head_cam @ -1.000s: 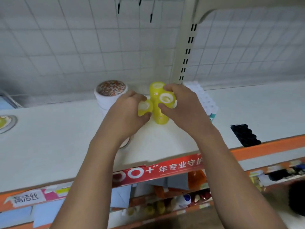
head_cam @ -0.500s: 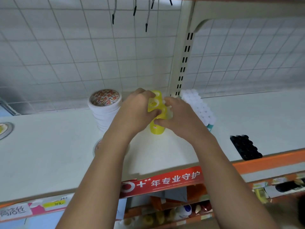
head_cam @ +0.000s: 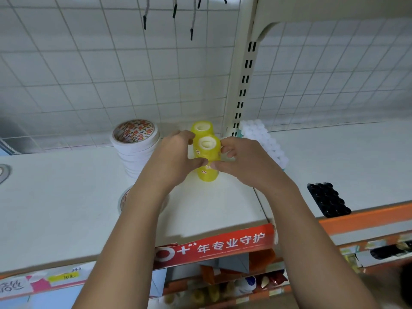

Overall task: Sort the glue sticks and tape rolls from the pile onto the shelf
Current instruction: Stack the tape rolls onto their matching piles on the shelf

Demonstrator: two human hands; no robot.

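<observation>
Both hands grip the yellow tape rolls [head_cam: 207,156]: the left hand [head_cam: 176,157] curls round them from the left and the right hand [head_cam: 247,162] pinches them from the right, with the thumbs meeting on the near side. A second ago the rolls sat splayed at angles between the fingers; now they stand as upright columns on the shelf [head_cam: 66,197], one just behind the other, white cores facing up. They sit between the hands, just right of a stack of white tape rolls [head_cam: 136,150] and left of a pack of white-capped sticks [head_cam: 265,143]. A black pack [head_cam: 325,200] lies well to the right, near the shelf's front edge. A wire grid [head_cam: 89,85] backs the shelf, and a red label strip [head_cam: 214,244] hangs on its near edge.
</observation>
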